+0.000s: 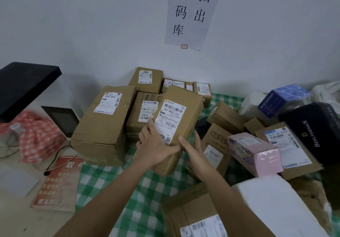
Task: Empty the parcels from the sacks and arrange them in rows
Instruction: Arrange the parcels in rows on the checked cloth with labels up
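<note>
On the green checked cloth, a block of labelled cardboard parcels is stacked against the wall. A tilted brown parcel is gripped at its near edge by the left hand, while the right hand is held flat beside it, fingers straight. Placing seems underway; squaring it into the row is needed next.

— What can't you make out?
— The box covers my left fingers' tips; its label's small print blurs.
— Anything cut off?
— The carton nearest my wrists, by the bottom edge.
</note>
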